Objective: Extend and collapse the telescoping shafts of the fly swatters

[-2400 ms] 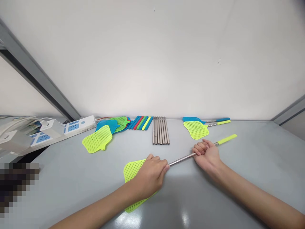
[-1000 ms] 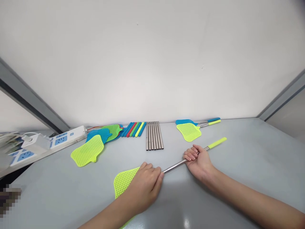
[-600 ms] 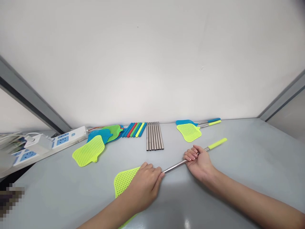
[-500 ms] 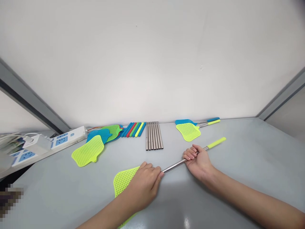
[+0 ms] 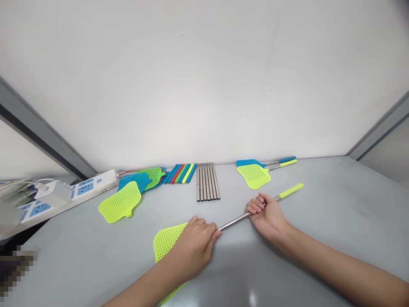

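Note:
Both my hands grip one yellow-green fly swatter (image 5: 168, 239) with a metal shaft. My left hand (image 5: 198, 245) is closed round the neck where the shaft meets the perforated head, and it covers part of that head. Farther up, my right hand (image 5: 266, 216) is wrapped palm-up round the shaft, just below the yellow-green grip (image 5: 291, 191). Bare metal shows between the two hands. The swatter lies slanted, its grip end toward the upper right.
Metal tubes (image 5: 208, 182) stand in a row by the wall, beside several coloured handle grips (image 5: 180, 174). Loose swatter heads (image 5: 120, 202) lie at left, near a white power strip (image 5: 92, 185). At right rest a blue swatter (image 5: 249, 163) and a yellow-green swatter (image 5: 254, 176).
My hands keep the same hold on the fly swatter. The whole view has shifted very slightly; nothing else visibly differs.

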Motion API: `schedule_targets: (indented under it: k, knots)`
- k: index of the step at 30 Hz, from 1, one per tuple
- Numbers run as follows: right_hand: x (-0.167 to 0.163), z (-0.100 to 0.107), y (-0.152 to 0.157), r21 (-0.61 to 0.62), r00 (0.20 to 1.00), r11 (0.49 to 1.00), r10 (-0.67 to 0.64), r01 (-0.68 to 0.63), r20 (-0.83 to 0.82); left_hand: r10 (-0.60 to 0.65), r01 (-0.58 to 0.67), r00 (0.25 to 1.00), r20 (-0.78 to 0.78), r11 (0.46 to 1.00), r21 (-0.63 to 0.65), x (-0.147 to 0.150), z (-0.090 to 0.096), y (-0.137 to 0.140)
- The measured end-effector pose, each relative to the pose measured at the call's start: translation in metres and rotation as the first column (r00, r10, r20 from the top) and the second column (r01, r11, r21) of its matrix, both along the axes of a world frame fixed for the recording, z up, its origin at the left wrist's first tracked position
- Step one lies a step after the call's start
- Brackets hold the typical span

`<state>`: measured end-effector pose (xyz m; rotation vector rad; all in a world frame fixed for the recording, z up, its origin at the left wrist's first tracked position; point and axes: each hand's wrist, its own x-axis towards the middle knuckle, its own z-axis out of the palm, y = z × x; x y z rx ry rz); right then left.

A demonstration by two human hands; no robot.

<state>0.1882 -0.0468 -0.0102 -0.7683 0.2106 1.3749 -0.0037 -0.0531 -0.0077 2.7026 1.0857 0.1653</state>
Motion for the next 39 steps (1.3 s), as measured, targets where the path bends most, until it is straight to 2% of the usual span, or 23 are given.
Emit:
schedule_targets:
  k: [24, 39]
  knots:
    - [0.002, -0.0012, 0.0007, -0.007, 1.0, 1.0, 0.02, -0.02, 0.012, 0.042, -0.042, 0.999, 0.004, 0.998, 0.04, 0.0016, -0.0033, -0.0043]
    - [0.0048, -0.0023, 0.004, -0.041, 0.999, 0.998, 0.048, -0.047, 0.021, 0.049, -0.048, 0.998, -0.027, 0.998, 0.046, 0.0042, 0.001, -0.0028]
